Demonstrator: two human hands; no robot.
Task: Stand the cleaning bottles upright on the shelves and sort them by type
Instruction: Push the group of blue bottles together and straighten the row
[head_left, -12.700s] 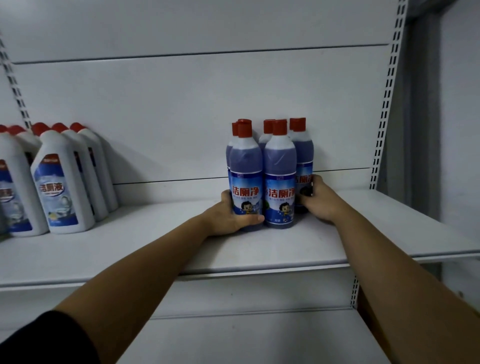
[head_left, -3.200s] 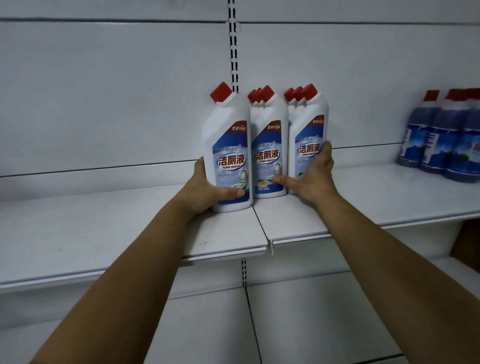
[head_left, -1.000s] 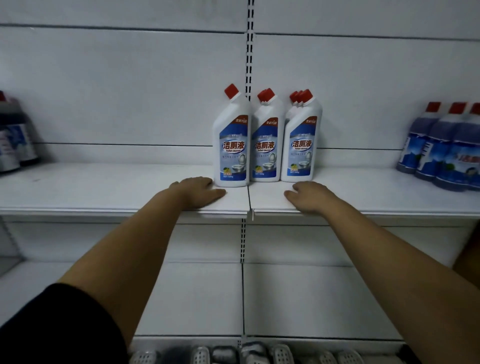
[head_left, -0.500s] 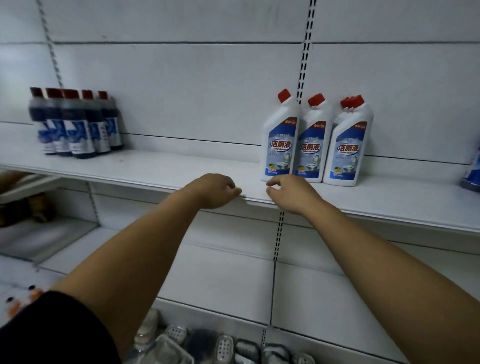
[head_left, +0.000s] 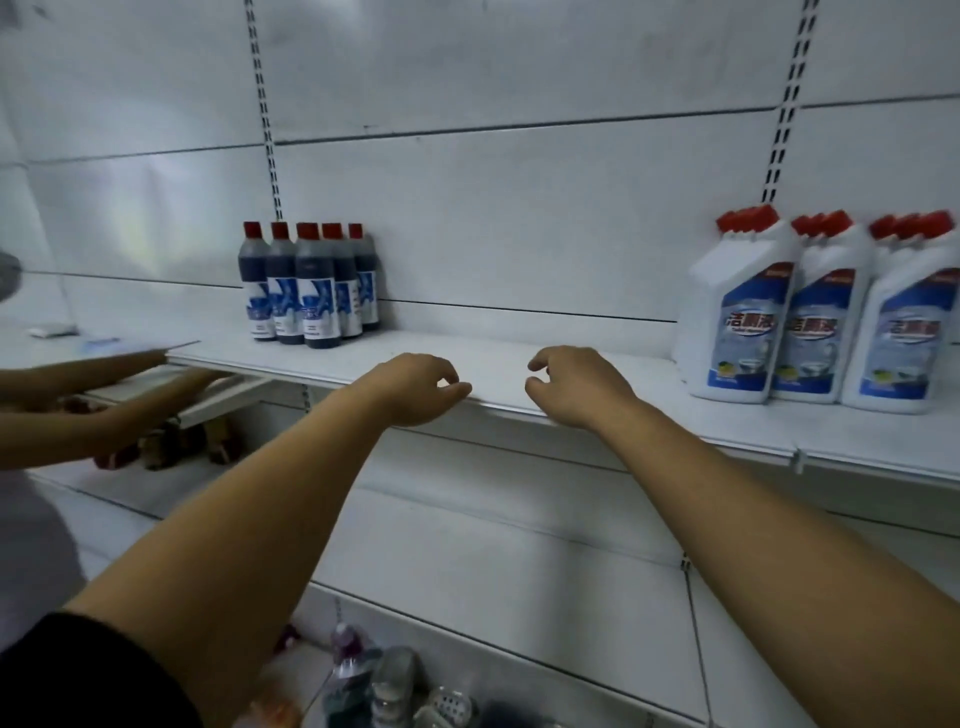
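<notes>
A white shelf (head_left: 498, 370) is seen running across the view, and both sets of bottles are stood on it, well apart.

At the left, five dark bottles (head_left: 306, 286) are packed in a tight cluster near the back panel. Each is upright, with its long axis vertical and its red cap pointed up. The blue and white labels are turned toward the front.

At the right, the white bottles (head_left: 810, 322) are lined up in three rows running front to back, with the front three touching side by side. They too are upright, long axes vertical. Their red caps are set on slanted necks, tipped up and to the left. The blue labels are faced forward, though the print is blurred.

Between the two groups, the left hand (head_left: 415, 387) and the right hand (head_left: 571, 387) are held at the front edge of the shelf, near each other but apart. The grip of each is loose, with the fingers lightly curled and nothing held. Whether the fingertips touch the shelf cannot be told. A black sleeve (head_left: 78, 675) is worn on the left arm.

At the far left, another person's arms (head_left: 104, 415) are reached in under the shelf level. A blurred jumble of bottles (head_left: 384, 686) is seen at the bottom edge.
</notes>
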